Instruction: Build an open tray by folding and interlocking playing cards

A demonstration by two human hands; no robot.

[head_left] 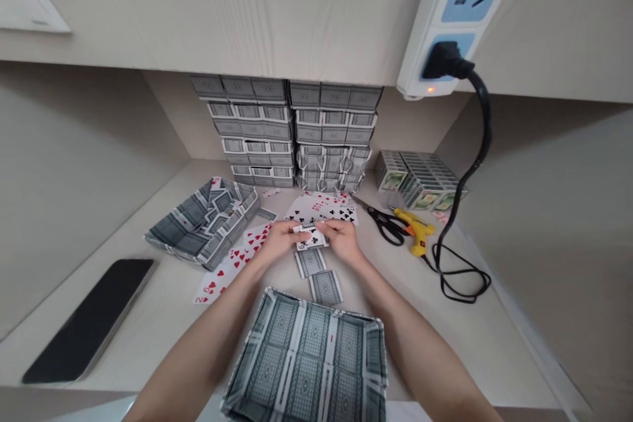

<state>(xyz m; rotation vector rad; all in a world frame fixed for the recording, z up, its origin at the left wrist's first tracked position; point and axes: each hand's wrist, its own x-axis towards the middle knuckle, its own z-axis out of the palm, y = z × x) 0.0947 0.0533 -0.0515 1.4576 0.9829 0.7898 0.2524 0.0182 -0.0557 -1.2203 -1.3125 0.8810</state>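
Note:
A white playing card point(312, 239) with black clubs is pinched between my two hands over the middle of the table. My left hand point(283, 239) grips its left end and my right hand point(342, 239) its upper right side, thumbs on the face. A strip of patterned back shows along the top edge. Just below lie two grey-backed cards point(325, 287), face down and close together. Nearest me is an open box made of playing cards point(309, 349), between my forearms. Beyond my fingertips, loose cards point(320, 206) lie spread face up.
Left are a card tray point(180, 234) holding folded pieces, red-heart cards point(222, 277) and a black phone point(89, 320). Stacked card boxes point(257, 125) stand at the back. Right are scissors point(388, 224), a yellow glue gun point(417, 231), its black cord point(482, 145) and wrapped card packs point(425, 178).

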